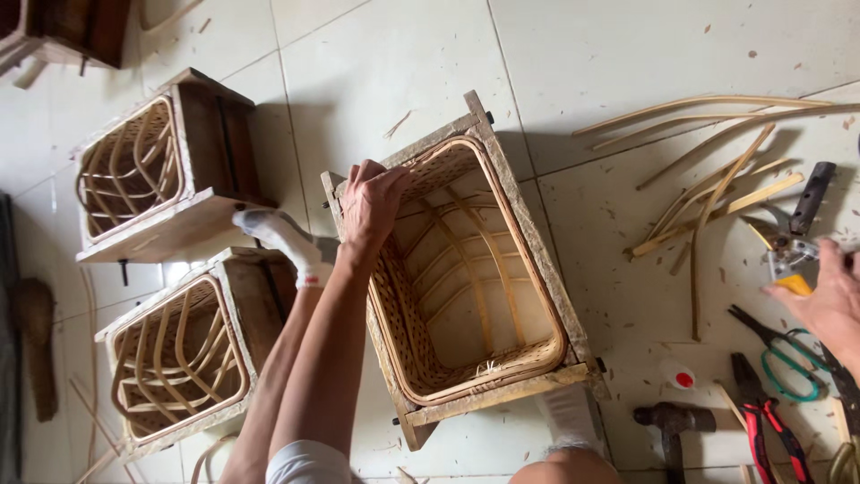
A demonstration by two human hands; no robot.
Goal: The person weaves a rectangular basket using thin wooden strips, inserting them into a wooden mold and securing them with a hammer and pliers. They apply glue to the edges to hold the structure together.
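Looking down at a pale tiled floor (403, 54), your left hand (369, 202) grips the near-left rim of a half-woven rattan basket (466, 278) set inside a rough wooden frame (528, 215), fingers curled over the edge. Your right hand (829, 300) rests open at the right edge on garden shears (793, 237) with a yellow part, beside green-handled scissors (788, 358), red pliers (770, 421), a hammer (672, 421) and loose rattan strips (717, 179). Two more framed baskets (134, 170) lie to your left.

Bare forearms; white socks (285, 240); white shorts (307, 463).
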